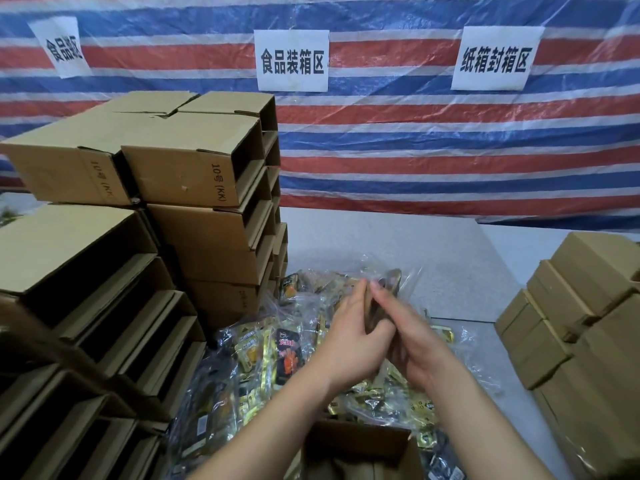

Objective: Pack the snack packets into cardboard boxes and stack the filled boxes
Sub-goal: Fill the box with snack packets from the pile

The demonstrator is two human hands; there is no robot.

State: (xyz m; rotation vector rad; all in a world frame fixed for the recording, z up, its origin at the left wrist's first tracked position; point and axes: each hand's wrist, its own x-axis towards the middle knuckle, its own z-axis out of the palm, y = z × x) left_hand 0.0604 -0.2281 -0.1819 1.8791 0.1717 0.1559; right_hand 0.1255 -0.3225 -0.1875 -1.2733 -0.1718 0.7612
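Right now both hands meet above the heap of gold and black snack packets in clear plastic wrap (277,351) on the grey table (450,258). Left hand (349,337) and right hand (412,337) each curl around a small bundle of brownish packets (372,315), held on edge between the palms. Directly below the forearms sits an open brown cardboard box (360,452). Stacked brown cardboard boxes (194,174) rise at the left, and more brown cartons (581,327) stand at the right
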